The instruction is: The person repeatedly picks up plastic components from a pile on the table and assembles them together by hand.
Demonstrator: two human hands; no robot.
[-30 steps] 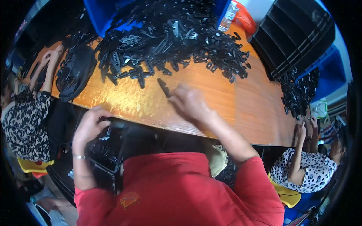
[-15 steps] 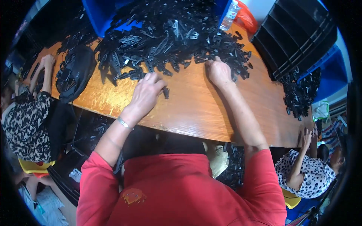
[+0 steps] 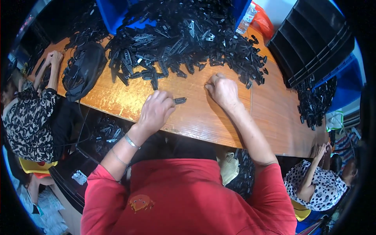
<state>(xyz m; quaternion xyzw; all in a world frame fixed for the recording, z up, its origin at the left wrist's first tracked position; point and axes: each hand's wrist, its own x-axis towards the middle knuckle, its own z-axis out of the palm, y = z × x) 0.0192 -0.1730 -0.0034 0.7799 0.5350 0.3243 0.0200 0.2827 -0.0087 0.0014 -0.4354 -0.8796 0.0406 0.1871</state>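
My left hand (image 3: pixel 156 109) is closed on a small black plastic clip-like part (image 3: pixel 180 100), whose end sticks out to the right of the fingers above the wooden table (image 3: pixel 196 123). To its right, my right hand (image 3: pixel 224 91) has its fingers curled together just short of the pile. What those fingertips hold, if anything, is hidden. A large heap of black plastic parts (image 3: pixel 172 47) spreads across the far side of the table, with loose pieces along its near edge. One long black part (image 3: pixel 154 80) lies just beyond my left fingers.
A blue bin (image 3: pixel 107 17) stands behind the heap, near a plastic bottle (image 3: pixel 246 19) and a red bag (image 3: pixel 263 21). A black bag (image 3: pixel 85 70) lies left; stacked black trays (image 3: pixel 313 39) rise at right. Co-workers sit on both sides.
My right hand has drawn back from the heap's edge toward me. The part in my left hand has turned from pointing down to pointing right. The view has shifted slightly.
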